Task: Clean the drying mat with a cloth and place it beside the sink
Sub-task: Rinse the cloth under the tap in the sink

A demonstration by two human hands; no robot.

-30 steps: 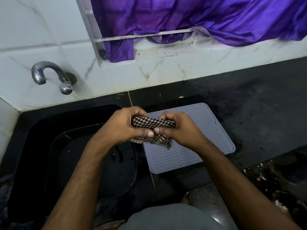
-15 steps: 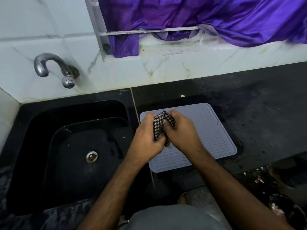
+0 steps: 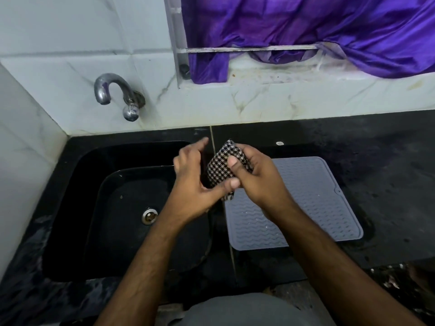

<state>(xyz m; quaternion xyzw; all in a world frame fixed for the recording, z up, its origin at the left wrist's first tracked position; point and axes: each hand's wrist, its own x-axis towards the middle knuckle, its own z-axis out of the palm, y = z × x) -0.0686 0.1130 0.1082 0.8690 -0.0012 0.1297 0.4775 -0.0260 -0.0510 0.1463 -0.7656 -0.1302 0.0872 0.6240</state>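
At the far left a curved metal tap (image 3: 115, 95) juts from the white tiled wall (image 3: 70, 55), above a black sink (image 3: 131, 208) with a round metal drain (image 3: 149, 216) in its basin. Over the sink's right edge the left hand (image 3: 195, 184) is raised with its fingers loosely spread and blurred; its thumb reaches to the lower part of the checked cloth (image 3: 223, 168), though whether it pinches the fabric cannot be told. Just right of it, the right hand (image 3: 256, 177) grips the bunched cloth, fingers wrapped behind it and thumb pressed on its front. Below and right of the hands the grey ridged drying mat (image 3: 306, 208) lies flat on the black counter (image 3: 388, 161), just beside the sink. On the far wall to the right, purple fabric (image 3: 306, 27) hangs over a window ledge (image 3: 306, 78).
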